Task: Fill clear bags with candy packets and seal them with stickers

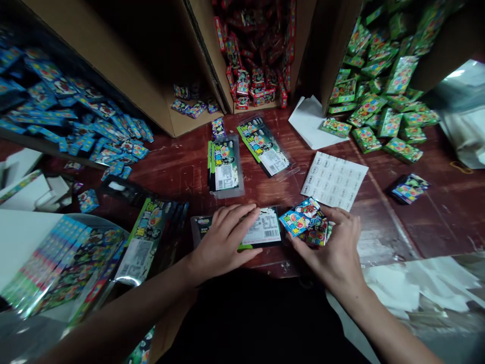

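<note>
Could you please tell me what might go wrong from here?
The small, glossy blue box overlaps a small red-and-black box in the right hand, so one might slip out.
The white paper sheet printed with rows of dark marks lies close beside that hand and could be nudged.
The flat black-and-green package with a white label lies under the left hand and might shift if pressed sideways.

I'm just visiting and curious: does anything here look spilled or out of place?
Yes: green boxes spill from their carton onto the table, lying at jumbled angles. A dark box also looks odd, sitting apart from that pile, to the right of the right hand. I see no clear damage.
</note>
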A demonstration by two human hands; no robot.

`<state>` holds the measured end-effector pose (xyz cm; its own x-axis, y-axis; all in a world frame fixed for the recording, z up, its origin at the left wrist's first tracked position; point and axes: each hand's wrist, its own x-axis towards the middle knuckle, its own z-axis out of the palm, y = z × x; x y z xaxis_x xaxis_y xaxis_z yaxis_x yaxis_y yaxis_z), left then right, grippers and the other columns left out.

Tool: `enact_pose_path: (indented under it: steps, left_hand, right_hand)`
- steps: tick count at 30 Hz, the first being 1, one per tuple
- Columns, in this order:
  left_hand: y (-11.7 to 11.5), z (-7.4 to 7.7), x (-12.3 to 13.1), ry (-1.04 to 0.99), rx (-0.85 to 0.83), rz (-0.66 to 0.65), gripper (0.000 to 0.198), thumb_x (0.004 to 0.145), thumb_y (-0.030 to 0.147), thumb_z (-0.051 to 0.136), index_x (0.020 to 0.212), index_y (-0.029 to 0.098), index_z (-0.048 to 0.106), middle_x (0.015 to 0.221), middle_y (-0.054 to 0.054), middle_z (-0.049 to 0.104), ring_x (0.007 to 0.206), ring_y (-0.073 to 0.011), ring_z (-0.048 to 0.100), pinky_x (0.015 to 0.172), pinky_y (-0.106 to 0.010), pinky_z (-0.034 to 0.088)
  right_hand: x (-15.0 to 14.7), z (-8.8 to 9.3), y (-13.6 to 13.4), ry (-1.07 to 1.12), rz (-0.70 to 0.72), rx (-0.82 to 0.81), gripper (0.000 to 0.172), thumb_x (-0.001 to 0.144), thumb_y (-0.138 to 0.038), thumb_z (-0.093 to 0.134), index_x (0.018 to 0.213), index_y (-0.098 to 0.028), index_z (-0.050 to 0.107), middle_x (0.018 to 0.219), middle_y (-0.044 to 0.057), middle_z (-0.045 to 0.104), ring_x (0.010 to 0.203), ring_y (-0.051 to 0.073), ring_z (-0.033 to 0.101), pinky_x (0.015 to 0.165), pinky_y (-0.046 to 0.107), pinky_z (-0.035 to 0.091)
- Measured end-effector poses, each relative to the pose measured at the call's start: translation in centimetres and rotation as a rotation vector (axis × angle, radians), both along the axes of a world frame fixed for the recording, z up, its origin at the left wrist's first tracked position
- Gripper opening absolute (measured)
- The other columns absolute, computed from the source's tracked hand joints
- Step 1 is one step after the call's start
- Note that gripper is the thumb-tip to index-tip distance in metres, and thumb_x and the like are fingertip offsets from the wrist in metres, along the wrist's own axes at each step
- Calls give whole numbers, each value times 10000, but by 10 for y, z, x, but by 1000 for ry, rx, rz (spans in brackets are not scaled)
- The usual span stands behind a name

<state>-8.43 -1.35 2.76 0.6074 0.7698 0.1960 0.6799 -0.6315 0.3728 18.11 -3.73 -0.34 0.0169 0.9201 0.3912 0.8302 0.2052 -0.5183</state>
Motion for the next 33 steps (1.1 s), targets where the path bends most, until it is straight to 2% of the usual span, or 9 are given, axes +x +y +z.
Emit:
enact_pose_path:
  steps: [4, 10, 13, 16, 19, 24, 26, 29, 33]
  left_hand:
    - [-4, 0, 0, -7, 22, 13, 808, 878, 374, 713, 1545, 219, 283, 1462, -158, 483, 1344, -330, 453, 1118, -506, 363]
    - [-3, 1, 1, 58, 2, 28, 795, 884, 426, 703, 1536, 224, 296, 1490, -163, 455, 1356, -338, 436, 1118, -516, 353]
    - [1, 2, 1, 68, -40, -8, 837, 861, 425, 727, 1542, 239, 280, 1494, -149, 453, 1361, -337, 431, 1128, -509, 339]
    - [5, 3, -1, 60, -101, -3, 895, 815, 439, 766, 1538, 235, 280, 1475, -138, 471, 1343, -319, 451, 1139, -481, 335]
    - [9, 4, -4, 64, -141, 12, 921, 782, 453, 787, 1528, 228, 296, 1464, -130, 479, 1324, -306, 466, 1141, -470, 338]
    - [14, 5, -4, 54, -184, -109, 851, 802, 469, 761, 1503, 221, 348, 1452, -114, 494, 1326, -294, 450, 1129, -450, 361]
    - [17, 5, -3, 53, -194, -136, 852, 808, 473, 753, 1511, 226, 340, 1460, -113, 485, 1329, -297, 440, 1126, -454, 366]
    - [18, 3, -1, 57, -185, -80, 854, 815, 462, 751, 1522, 242, 326, 1479, -115, 466, 1332, -303, 434, 1127, -471, 363]
    - [21, -2, -1, 64, -214, -65, 892, 779, 447, 786, 1519, 239, 335, 1482, -111, 464, 1339, -294, 429, 1135, -450, 354]
  right_hand:
    - [-4, 1, 1, 11, -20, 41, 738, 801, -459, 754, 1361, -163, 375, 1212, 184, 511, 1171, 389, 481, 987, 678, 392]
    - [-3, -2, 0, -5, 69, 63, 707, 810, -423, 756, 1360, -168, 391, 1198, 162, 517, 1199, 366, 492, 1130, 724, 208]
    - [3, 0, 3, 61, 232, -44, 677, 821, -391, 746, 1358, -186, 388, 1223, 163, 523, 1204, 355, 509, 1131, 704, 240]
    - [14, 3, 7, 95, 402, -184, 665, 828, -403, 740, 1359, -216, 388, 1271, 148, 538, 1244, 351, 503, 1157, 703, 183]
    - [25, 5, 10, 65, 495, -250, 665, 834, -412, 738, 1371, -237, 388, 1322, 136, 530, 1281, 340, 493, 1183, 686, 119]
    - [30, 6, 19, -23, 656, -333, 688, 849, -413, 727, 1418, -271, 369, 1354, 115, 534, 1302, 318, 495, 1204, 655, 96]
    - [28, 4, 22, -42, 659, -345, 740, 857, -460, 719, 1462, -276, 336, 1375, 119, 526, 1319, 318, 484, 1205, 651, 109]
    - [23, -1, 21, -17, 569, -287, 800, 824, -585, 716, 1457, -254, 355, 1441, 151, 473, 1369, 342, 431, 1195, 660, 142]
    - [22, -5, 15, -86, 607, -274, 809, 792, -706, 667, 1433, -276, 425, 1590, 137, 312, 1446, 378, 312, 1174, 700, 130]
